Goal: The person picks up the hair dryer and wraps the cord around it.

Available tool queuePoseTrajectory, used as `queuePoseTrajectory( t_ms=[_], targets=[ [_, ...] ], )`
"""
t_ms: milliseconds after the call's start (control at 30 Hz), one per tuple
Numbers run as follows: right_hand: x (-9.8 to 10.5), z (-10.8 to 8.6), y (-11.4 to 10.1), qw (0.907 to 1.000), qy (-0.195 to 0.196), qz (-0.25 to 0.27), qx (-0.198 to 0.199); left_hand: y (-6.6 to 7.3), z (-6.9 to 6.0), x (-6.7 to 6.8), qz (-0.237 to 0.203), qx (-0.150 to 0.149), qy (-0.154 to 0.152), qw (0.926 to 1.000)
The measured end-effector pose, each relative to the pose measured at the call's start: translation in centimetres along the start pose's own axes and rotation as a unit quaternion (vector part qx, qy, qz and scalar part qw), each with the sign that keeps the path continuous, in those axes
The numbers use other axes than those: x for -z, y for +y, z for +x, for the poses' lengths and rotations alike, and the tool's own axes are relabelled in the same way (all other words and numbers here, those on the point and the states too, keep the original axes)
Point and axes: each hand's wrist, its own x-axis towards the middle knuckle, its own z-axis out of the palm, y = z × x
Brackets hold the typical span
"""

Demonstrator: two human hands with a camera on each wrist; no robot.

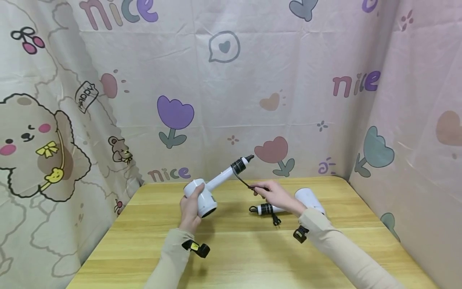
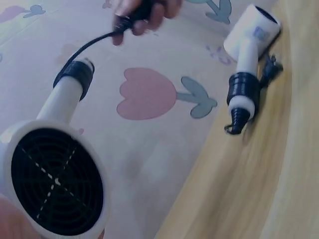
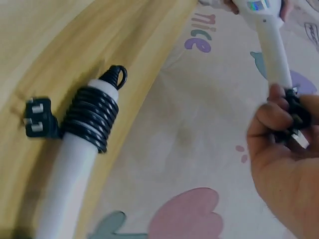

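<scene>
A white hair dryer (image 1: 221, 178) is held above the table by its barrel in my left hand (image 1: 189, 208). Its handle tilts up to the right, with black cord (image 1: 238, 165) coiled round the end. My right hand (image 1: 276, 195) pinches the plug end of that cord, and a short length runs taut from the coil to the fingers. In the left wrist view the dryer's black round grille (image 2: 57, 181) faces the camera. Below my right forearm a second white hair dryer (image 1: 306, 197) lies on the table, its cord (image 3: 92, 117) wound round the handle and its black plug (image 3: 39, 117) beside it.
The wooden table (image 1: 231, 257) reaches back to a patterned curtain (image 1: 223, 100), which also hangs at both sides. A small black camera is strapped to each wrist.
</scene>
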Motion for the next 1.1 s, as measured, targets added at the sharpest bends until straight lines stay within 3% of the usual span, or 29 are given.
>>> queuePoseTrajectory(
  t_ms=[67,167,300,433,667,867,967,1100],
  targets=[
    [0.3,0.0,0.3,0.9971,-0.022,0.062,-0.037,-0.1,0.0,0.2,-0.005,0.029,-0.029,0.9991],
    [1.1,0.0,1.0,0.9852,-0.022,0.142,-0.093,-0.3,0.1,0.5,-0.010,0.055,-0.080,0.9952],
    [2.5,0.0,1.6,0.9710,-0.002,0.189,-0.146,-0.8,0.3,1.0,-0.001,0.077,-0.143,0.9867],
    [3.5,0.1,1.6,0.9708,-0.010,0.176,-0.162,-1.2,0.4,1.2,0.014,0.093,-0.193,0.9767],
    [4.8,0.9,0.9,0.9747,-0.026,0.143,-0.170,-1.5,0.3,1.8,0.048,0.112,-0.252,0.9600],
    [4.8,1.2,-0.1,0.9836,-0.035,0.094,-0.150,-1.5,0.5,2.4,0.088,0.128,-0.299,0.9414],
    [4.4,1.3,-0.2,0.9869,-0.045,0.071,-0.137,-1.5,0.5,2.5,0.102,0.126,-0.314,0.9355],
    [3.9,1.3,0.1,0.9884,-0.047,0.036,-0.140,-1.5,0.7,2.5,0.105,0.113,-0.324,0.9334]
  ],
)
